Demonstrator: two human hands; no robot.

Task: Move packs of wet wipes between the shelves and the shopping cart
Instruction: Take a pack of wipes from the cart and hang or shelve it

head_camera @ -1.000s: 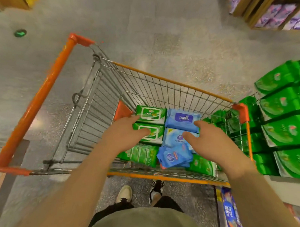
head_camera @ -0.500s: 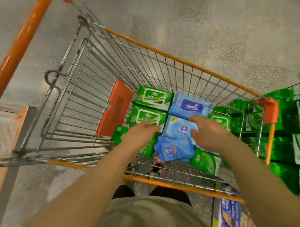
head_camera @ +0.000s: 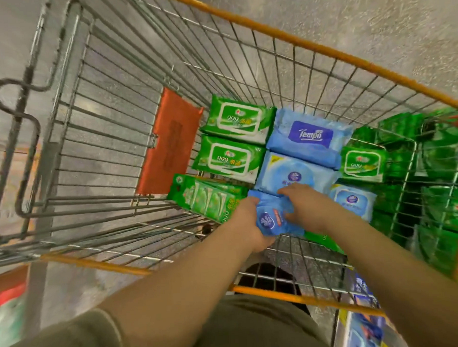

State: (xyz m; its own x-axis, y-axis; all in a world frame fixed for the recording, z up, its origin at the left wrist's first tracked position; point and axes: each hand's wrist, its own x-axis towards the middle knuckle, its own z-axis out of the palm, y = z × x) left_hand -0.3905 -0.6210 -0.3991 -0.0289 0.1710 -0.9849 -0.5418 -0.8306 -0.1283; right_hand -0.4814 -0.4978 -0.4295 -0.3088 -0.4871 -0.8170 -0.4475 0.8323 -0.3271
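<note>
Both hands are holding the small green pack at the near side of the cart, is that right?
Not quite. In the head view the left hand and right hand do hold one small pack at the near side of the cart, but it is blue, not green.

Cart basket (head_camera: 132, 104): bare metal wire, dull grey sheen.
Cart rim (head_camera: 319, 49): orange coating, smooth.
Seat flap (head_camera: 169, 141): orange plastic, matt.
Green packs (head_camera: 236, 118): glossy plastic film.
Blue packs (head_camera: 309, 134): soft plastic film, slight gloss, creased.
Floor (head_camera: 373, 17): grey, speckled, rough-looking.
Garment (head_camera: 72, 337): olive cloth, matt.
</note>
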